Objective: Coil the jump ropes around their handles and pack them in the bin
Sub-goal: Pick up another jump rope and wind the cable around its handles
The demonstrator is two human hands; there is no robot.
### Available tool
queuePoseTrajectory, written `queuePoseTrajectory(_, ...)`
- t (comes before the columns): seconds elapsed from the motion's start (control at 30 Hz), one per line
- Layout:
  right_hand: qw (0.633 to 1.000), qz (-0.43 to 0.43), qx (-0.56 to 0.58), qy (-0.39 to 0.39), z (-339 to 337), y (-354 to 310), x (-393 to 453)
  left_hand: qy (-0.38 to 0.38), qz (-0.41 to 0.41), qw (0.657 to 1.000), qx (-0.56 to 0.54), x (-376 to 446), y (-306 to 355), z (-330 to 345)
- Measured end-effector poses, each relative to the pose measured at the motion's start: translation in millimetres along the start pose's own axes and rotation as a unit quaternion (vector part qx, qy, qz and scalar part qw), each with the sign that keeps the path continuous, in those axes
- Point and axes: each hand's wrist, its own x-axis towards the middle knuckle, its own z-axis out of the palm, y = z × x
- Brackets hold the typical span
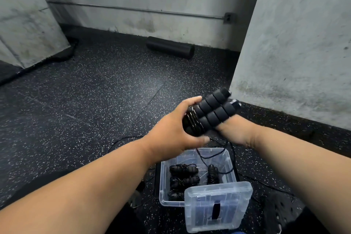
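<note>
Two black ribbed foam jump rope handles [212,112] lie side by side in the air above the bin, tilted up to the right. A few turns of thin black cord [193,119] wrap their lower end. My left hand [171,129] grips that wrapped end, thumb underneath. My right hand [235,129] holds the handles from beneath; its fingers are hidden behind them. Loose cord [214,155] hangs from the handles down over the clear plastic bin [162,186], which holds several coiled ropes [183,174].
The bin's clear lid [216,207] leans against its front right corner. A black foam roller [171,47] lies by the far wall. A concrete pillar [294,43] rises close on the right. More cord trails over the speckled rubber floor [85,91].
</note>
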Motion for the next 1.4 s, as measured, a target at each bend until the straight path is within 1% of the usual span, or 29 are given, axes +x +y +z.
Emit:
queuePoseTrajectory(0.03, 0.997, -0.013, -0.075, -0.026, 3.9, -4.2, 3.9, 0.017, -0.001, 1.000, 0.000, 2.9, -2.4, -3.5)
queuePoseTrajectory(0.07, 0.994, -0.010, -0.096, -0.043, 8.0, -9.0, 7.9, 0.032, -0.006, 0.999, 0.004, 5.9, -5.4, -6.5)
queuePoseTrajectory(0.1, 0.996, 0.008, -0.084, -0.043, 10.6, -15.0, 9.0, 0.047, -0.013, 0.999, 0.014, 7.9, -8.9, -8.5)
queuePoseTrajectory(0.17, 0.997, 0.051, -0.066, -0.005, 16.5, -22.6, 8.7, 0.080, -0.037, 0.996, 0.031, 11.0, -15.5, -11.7)
queuePoseTrajectory(0.23, 0.993, 0.063, -0.101, 0.011, 25.1, -27.7, 4.2, 0.109, -0.066, 0.992, 0.021, 15.4, -20.1, -14.2)
queuePoseTrajectory(0.3, 0.989, 0.047, -0.140, -0.007, 33.7, -31.9, -0.5, 0.131, -0.100, 0.986, -0.011, 19.9, -23.0, -17.7)
queuePoseTrajectory(0.37, 0.983, 0.021, -0.181, -0.001, 36.4, -34.1, -2.8, 0.146, -0.132, 0.980, -0.036, 22.1, -23.8, -20.1)
queuePoseTrajectory(0.5, 0.963, -0.040, -0.265, 0.042, 26.2, -44.1, -7.7, 0.161, -0.147, 0.976, 0.014, 22.1, -26.8, -18.5)
queuePoseTrajectory(0.57, 0.952, -0.065, -0.295, 0.060, 15.8, -47.0, -10.5, 0.154, -0.160, 0.975, 0.013, 21.6, -26.6, -19.0)
queuePoseTrajectory(0.67, 0.940, -0.097, -0.314, 0.094, -4.8, -46.6, -14.9, 0.114, -0.186, 0.974, -0.052, 19.8, -23.4, -21.1)
queuePoseTrajectory(0.77, 0.924, -0.168, -0.321, 0.118, -19.2, -46.5, -19.6, 0.088, -0.169, 0.981, -0.048, 18.7, -20.3, -20.0)
queuePoseTrajectory(0.87, 0.913, -0.195, -0.333, 0.130, -26.5, -45.7, -22.8, 0.047, -0.156, 0.986, -0.043, 17.4, -19.9, -20.1)
queuePoseTrajectory(0.9, 0.909, -0.203, -0.337, 0.137, -27.7, -45.0, -23.2, 0.030, -0.149, 0.988, -0.032, 17.1, -20.2, -20.9)
queuePoseTrajectory(0.97, 0.898, -0.227, -0.345, 0.153, -29.8, -45.4, -24.2, 0.007, -0.125, 0.991, 0.052, 15.8, -19.7, -20.3)
queuePoseTrajectory(1.03, 0.890, -0.251, -0.345, 0.161, -29.4, -46.8, -24.9, -0.010, -0.105, 0.986, 0.130, 13.7, -17.8, -15.3)
queuePoseTrajectory(1.07, 0.890, -0.260, -0.340, 0.157, -29.0, -47.0, -24.3, -0.022, -0.098, 0.983, 0.152, 12.6, -16.8, -12.0)
queuePoseTrajectory(1.13, 0.905, -0.244, -0.322, 0.131, -30.4, -48.0, -22.7, -0.060, -0.078, 0.976, 0.195, 11.1, -15.8, -7.0)
queuePoseTrajectory(1.23, 0.945, -0.162, -0.266, 0.094, -34.9, -45.4, -21.2, -0.129, -0.024, 0.954, 0.271, 8.9, -10.8, -5.6)
queuePoseTrajectory(1.27, 0.962, -0.130, -0.228, 0.070, -36.4, -43.6, -20.5, -0.143, -0.008, 0.946, 0.292, 7.6, -7.7, -5.0)
queuePoseTrajectory(1.33, 0.992, -0.070, -0.101, 0.000, -38.0, -37.6, -19.2, -0.157, 0.024, 0.931, 0.329, 3.1, -1.9, -0.9)
queuePoseTrajectory(1.4, 0.998, -0.034, -0.013, -0.042, -38.8, -26.9, -17.2, -0.165, 0.060, 0.919, 0.353, -1.5, 2.2, 6.8)
